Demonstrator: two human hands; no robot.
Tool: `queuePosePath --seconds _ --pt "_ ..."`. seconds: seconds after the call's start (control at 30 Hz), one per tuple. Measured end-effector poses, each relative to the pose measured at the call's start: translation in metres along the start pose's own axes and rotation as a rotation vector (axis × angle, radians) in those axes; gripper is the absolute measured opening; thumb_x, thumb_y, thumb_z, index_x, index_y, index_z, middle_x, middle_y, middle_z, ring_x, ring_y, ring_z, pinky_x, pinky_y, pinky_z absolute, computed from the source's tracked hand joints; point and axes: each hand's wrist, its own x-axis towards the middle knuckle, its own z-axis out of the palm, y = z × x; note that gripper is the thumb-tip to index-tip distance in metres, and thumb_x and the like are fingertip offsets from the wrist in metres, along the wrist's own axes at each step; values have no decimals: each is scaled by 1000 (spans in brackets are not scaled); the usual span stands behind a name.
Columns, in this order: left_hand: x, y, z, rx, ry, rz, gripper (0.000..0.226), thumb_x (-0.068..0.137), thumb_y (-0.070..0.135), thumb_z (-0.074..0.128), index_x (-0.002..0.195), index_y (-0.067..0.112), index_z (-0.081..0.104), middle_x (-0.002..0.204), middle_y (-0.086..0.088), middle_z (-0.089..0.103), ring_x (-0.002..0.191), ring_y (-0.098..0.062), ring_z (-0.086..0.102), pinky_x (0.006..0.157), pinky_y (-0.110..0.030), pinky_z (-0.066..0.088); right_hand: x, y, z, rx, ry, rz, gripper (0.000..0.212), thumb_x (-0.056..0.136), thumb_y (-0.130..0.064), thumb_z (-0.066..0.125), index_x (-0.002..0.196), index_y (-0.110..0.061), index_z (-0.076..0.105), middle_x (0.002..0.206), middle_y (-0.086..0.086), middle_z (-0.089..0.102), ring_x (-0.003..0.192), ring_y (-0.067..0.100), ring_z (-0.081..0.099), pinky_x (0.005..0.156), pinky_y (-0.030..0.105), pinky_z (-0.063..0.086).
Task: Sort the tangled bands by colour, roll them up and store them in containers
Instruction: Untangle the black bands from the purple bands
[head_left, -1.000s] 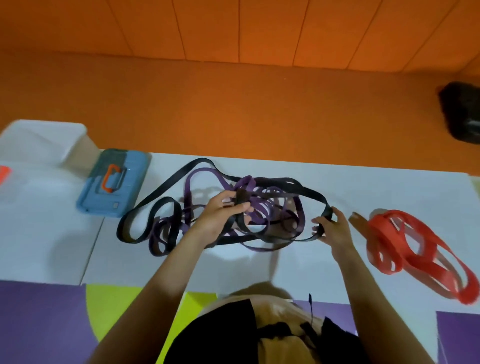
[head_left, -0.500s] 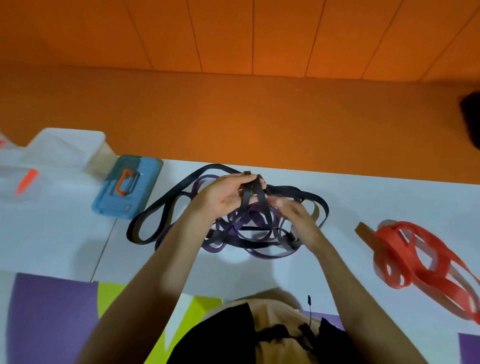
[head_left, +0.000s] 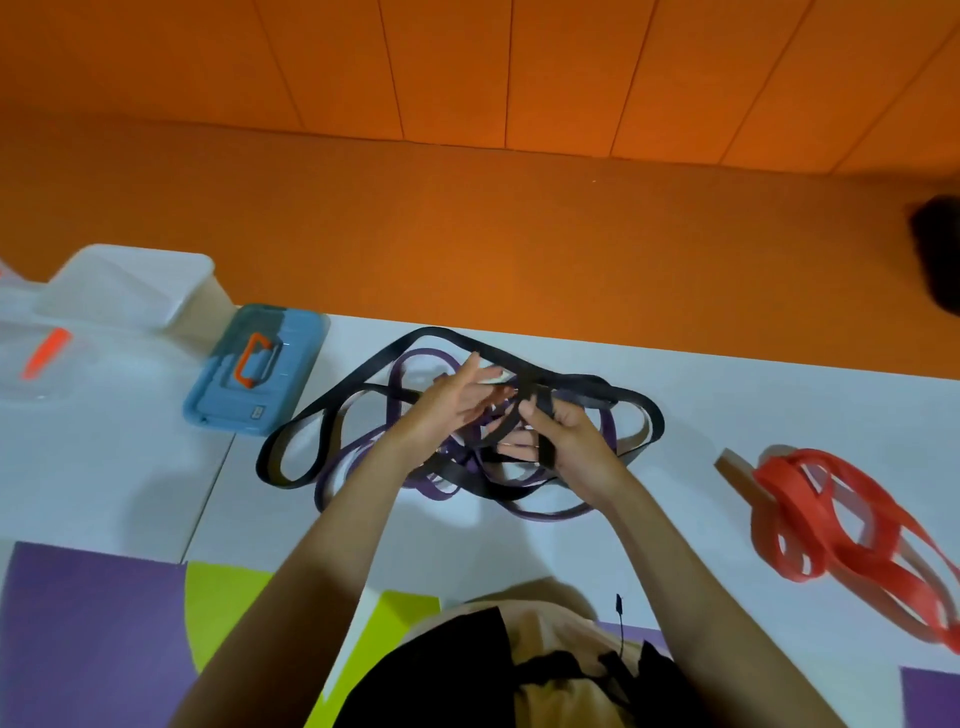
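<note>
head view: black band (head_left: 363, 370) and purple band (head_left: 550, 516) are tangled in one heap mid-table (head_left: 727, 415), loops spread flat and crossing each other

left hand (head_left: 457, 400) is over the middle of the heap, fingers straight and slightly fanned, pointing far-right, gripping nothing; can't tell if the fingertips touch a strand

right hand (head_left: 569, 439) is just right of it, thumb and fingers curled round a black strand and lifting it clear of the heap; that strand runs down across the palm side

the two hands are close together, nearly touching at the fingertips

red bands (head_left: 779, 493) are already separate: a loose pile on the right of the table, well apart from the tangle

blue case (head_left: 291, 353) with orange handle (head_left: 254, 361) lies flat left of the tangle, just beside the black loop

clear container (head_left: 130, 291) sits far left, open top, next to the case

orange floor beyond the far table edge; purple and yellow mat (head_left: 78, 623) at the near side
</note>
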Motion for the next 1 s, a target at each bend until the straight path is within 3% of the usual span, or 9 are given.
queuePosePath --seconds 0.13,0.27,0.33,0.4,0.57,0.63,0.77,0.9,1.0 --pt "-15 -54 -13 212 -235 10 74 101 80 13 149 42 56 145 13 66 145 -8 50 130 -48 17 -1 -4 -1 179 59 -5 28 110 -25 54 114 -14 79 128 24 73 118 42 72 93 40 62" --pt "-26 -83 7 381 -238 46 78 84 92 42 138 42 64 146 19 62 138 0 51 117 -28 34 1 -7 11 317 122 28 30 112 -20 49 120 0 70 129 29 70 125 43 67 91 42 62" --pt "-26 -93 25 358 -294 49 47 91 70 63 132 49 60 143 25 62 134 9 54 107 -15 42 3 -10 19 377 130 26 37 113 -19 45 107 -7 79 129 27 71 125 39 68 93 42 62" --pt "-23 -104 38 312 -291 54 43 95 46 75 133 51 55 140 12 67 132 4 58 104 -16 48 3 -12 26 395 141 24 46 114 -19 42 96 -13 84 130 25 72 126 36 69 100 43 60" --pt "-15 -121 35 262 -174 119 24 99 17 74 120 6 74 125 -3 74 113 -4 71 93 -15 53 -2 -8 14 472 236 44 38 112 -18 46 102 -5 80 131 27 70 124 37 70 91 39 63" --pt "-18 -123 28 287 -178 123 24 98 18 75 117 3 76 127 -3 71 109 -7 72 94 -18 54 -4 -4 7 540 252 80 29 111 -21 49 116 -1 69 136 28 67 124 37 70 87 38 63" --pt "-27 -125 32 239 -194 39 76 93 26 82 157 28 40 153 12 51 132 -10 61 115 -32 47 -9 0 13 634 223 129 43 112 -29 46 136 3 61 140 27 64 131 39 65 98 45 61" --pt "-26 -114 57 304 -177 76 44 98 32 74 139 19 62 134 2 71 125 -10 64 111 -39 50 -11 4 39 618 165 184 46 113 -29 41 137 6 57 144 29 61 136 39 60 118 46 46" --pt "-28 -113 63 368 -166 65 33 107 36 61 126 10 68 122 -12 74 112 -17 65 110 -55 48 -15 4 44 369 190 223 55 110 -45 47 140 -1 60 142 22 65 130 31 66 106 37 54"
